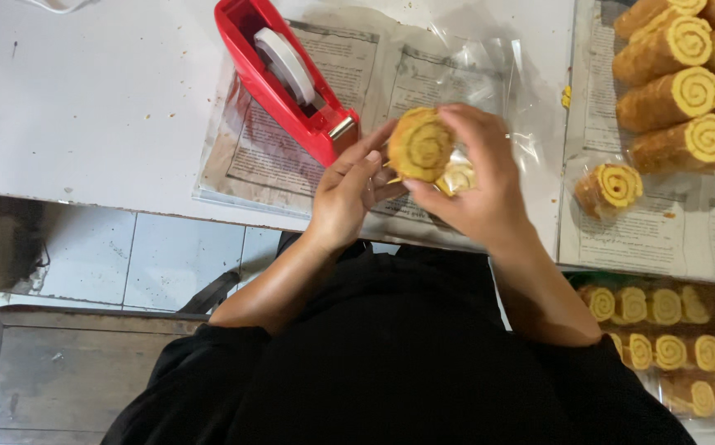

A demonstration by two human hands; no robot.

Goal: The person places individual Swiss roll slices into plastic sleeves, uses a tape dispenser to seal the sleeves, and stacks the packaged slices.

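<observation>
My right hand grips a golden spiral roll in clear plastic wrap, its swirl end facing up. My left hand touches the roll's left side, fingers pressed against the wrap. Both hands hover over a newspaper sheet under clear plastic on the white table. A red tape dispenser with a white tape roll stands just left of the hands.
A pile of unwrapped spiral rolls lies at the top right on newspaper. One wrapped roll lies alone right of my hands. Several wrapped rolls fill a container at lower right. A wooden bench stands at lower left on tiled floor.
</observation>
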